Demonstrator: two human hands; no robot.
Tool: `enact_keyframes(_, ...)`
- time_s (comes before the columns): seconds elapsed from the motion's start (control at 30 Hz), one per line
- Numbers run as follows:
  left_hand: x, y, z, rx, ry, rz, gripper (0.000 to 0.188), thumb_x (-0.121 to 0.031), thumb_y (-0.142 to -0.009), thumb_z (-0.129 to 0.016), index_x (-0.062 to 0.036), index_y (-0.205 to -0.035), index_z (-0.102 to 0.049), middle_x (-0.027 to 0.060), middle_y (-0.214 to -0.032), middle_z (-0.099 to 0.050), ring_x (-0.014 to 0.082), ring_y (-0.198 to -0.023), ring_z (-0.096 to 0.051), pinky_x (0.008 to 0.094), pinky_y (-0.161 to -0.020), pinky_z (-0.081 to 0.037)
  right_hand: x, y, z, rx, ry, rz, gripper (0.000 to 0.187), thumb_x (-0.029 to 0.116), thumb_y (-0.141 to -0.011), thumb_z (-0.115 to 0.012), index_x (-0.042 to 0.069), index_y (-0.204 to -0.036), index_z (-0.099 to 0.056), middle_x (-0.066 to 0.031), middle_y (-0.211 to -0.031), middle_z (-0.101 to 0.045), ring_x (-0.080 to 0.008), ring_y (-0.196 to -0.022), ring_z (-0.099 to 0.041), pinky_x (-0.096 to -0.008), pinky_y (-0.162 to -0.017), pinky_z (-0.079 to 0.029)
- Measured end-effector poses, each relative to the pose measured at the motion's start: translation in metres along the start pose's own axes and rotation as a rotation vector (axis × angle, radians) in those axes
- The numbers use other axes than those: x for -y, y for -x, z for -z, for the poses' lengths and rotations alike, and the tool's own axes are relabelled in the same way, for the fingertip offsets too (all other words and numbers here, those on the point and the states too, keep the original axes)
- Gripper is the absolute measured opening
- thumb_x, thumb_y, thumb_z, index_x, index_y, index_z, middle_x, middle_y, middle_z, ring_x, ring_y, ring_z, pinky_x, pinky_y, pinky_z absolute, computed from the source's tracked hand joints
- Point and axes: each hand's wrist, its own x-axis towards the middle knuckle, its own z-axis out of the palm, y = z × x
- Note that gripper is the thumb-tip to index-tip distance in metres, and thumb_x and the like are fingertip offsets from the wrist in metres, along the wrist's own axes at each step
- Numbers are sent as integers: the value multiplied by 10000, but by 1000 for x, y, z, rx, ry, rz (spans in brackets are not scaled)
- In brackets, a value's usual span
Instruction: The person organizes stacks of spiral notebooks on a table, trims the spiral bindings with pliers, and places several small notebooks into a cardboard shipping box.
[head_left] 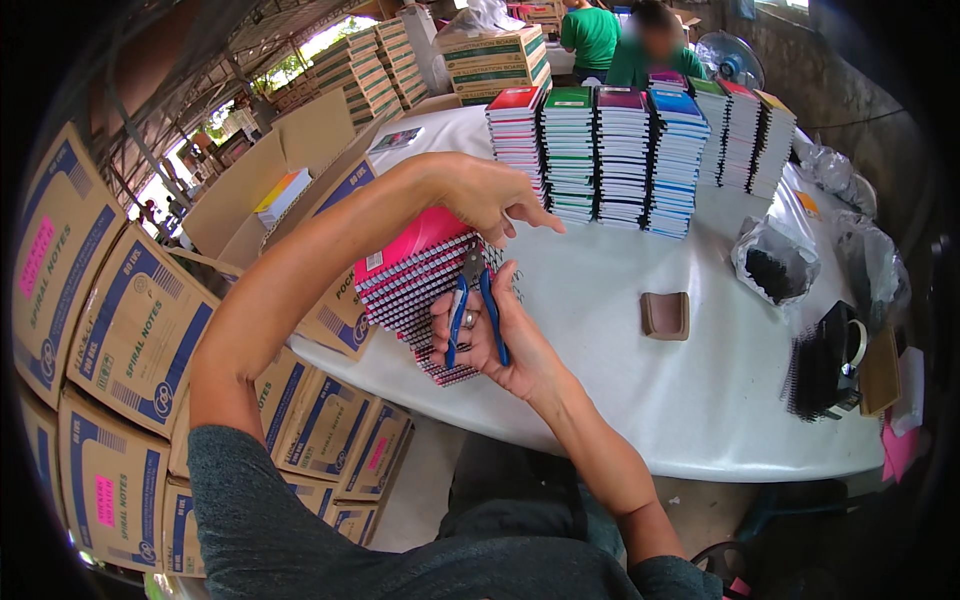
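A tall stack of pink-covered spiral notebooks stands at the table's near left edge, its coil-bound spines turned toward me. My right hand, palm up, is closed round the blue handles of a pair of pliers. The pliers' dark jaws point up at the stack's top right corner. Above that corner my left hand reaches across with its index finger stretched to the right and the other fingers loosely bent. I see nothing in it. It hides part of the top notebook's pink cover.
Stacks of notebooks with differently coloured covers stand at the table's far side. Rightward lie a small brown tray, a plastic bag of black coils and more black coils. Cartons are piled left. Two people in green are beyond.
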Motion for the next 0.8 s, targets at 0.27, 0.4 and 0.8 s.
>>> enact_keyframes(0.27, 6, -2, -3, -49, 83, 14, 818, 156, -736, -627, -234, -1432, -447, 167, -1400, -504, 282, -1151, -605, 365, -988, -510, 4, -2, 3, 52, -88, -20, 837, 755, -884, -217, 6, -958, -581, -92, -770, -561, -239, -723, -592, -390, -690, -547)
enact_keyframes(0.4, 7, -2, -3, -58, 59, -22, 821, 144, -734, -643, -238, -1433, -444, 169, -1396, -507, 285, -1150, -606, 364, -986, -512, 1, -3, -1, 0, -76, -22, 834, 751, -888, -218, 3, -952, -581, -93, -765, -559, -233, -706, -581, -392, -680, -546)
enact_keyframes(0.8, 1, 0, -4, -81, -8, -42, 817, 121, -731, -665, -247, -1429, -449, 175, -1378, -521, 294, -1126, -621, 365, -966, -526, -2, -9, 17, 320, -385, -54, 802, 738, -905, -223, 21, -915, -582, -49, -652, -474, -176, -567, -477, -316, -545, -437)
